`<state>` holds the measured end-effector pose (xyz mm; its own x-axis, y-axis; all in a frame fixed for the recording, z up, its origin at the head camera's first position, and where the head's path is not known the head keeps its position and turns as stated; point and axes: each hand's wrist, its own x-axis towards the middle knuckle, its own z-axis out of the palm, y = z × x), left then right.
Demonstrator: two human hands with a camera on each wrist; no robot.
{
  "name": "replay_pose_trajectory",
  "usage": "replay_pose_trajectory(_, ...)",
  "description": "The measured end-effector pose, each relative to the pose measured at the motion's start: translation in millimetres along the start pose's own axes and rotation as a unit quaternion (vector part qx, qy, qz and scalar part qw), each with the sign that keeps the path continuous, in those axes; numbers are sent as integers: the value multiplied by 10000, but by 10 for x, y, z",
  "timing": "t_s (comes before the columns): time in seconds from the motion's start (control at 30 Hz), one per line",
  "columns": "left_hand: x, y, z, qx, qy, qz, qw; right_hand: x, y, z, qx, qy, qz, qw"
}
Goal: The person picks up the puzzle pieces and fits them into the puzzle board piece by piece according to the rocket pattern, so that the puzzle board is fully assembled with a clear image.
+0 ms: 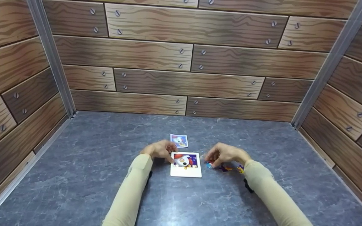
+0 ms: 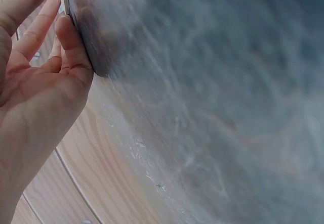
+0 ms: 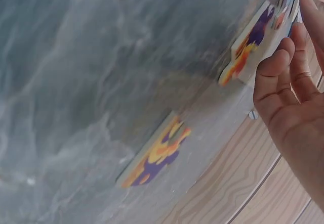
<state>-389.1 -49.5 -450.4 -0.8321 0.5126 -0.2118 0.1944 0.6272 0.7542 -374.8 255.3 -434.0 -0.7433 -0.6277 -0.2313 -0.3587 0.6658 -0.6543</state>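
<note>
A white-framed jigsaw puzzle (image 1: 185, 172) lies in the middle of the table, its upper part filled with a cartoon picture and its lower part plain white. At the puzzle's left edge rests my left hand (image 1: 162, 149), thumb low and fingers near the top corner. To the right of the frame, my right hand (image 1: 226, 153) reaches down with thumb and fingertips around a blue and red puzzle piece (image 1: 209, 164); I cannot tell whether they pinch it. Beside that hand lie a purple and orange piece (image 3: 250, 42) and a yellow and purple one (image 3: 158, 155).
Behind the frame lies a small picture card (image 1: 179, 141) with a similar cartoon. The grey marbled table (image 1: 112, 138) is bounded by a wood-patterned back wall (image 1: 156, 78) and side walls, with metal posts in the corners.
</note>
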Motion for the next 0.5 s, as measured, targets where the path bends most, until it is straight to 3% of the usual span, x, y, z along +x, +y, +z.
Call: replay_pose_trajectory(0.5,-15,-3,9,9,24,35,10000,11,34,9,-342,-183,-193,9991)
